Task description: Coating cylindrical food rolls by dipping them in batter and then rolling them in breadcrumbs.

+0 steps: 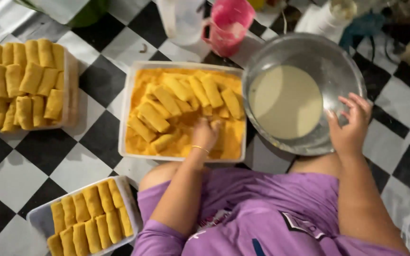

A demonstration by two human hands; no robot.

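My left hand (206, 134) reaches down into a white rectangular tray (125, 110) full of orange breadcrumbs, fingers curled among several crumb-coated rolls (167, 100); whether it grips one I cannot tell. A thin bracelet circles that wrist. My right hand (349, 127) rests on the near rim of a round metal bowl (330, 52) that holds pale liquid batter (285, 100), fingers spread and nothing in them. I sit on the floor in a purple shirt, knees right behind the tray and the bowl.
A white tray with several coated rolls (22, 83) sits at the left, another tray of rolls (88, 215) at the lower left. A pink plastic mug (227, 23) and a clear jug (181, 19) stand behind, on a black-and-white checkered floor (34, 166).
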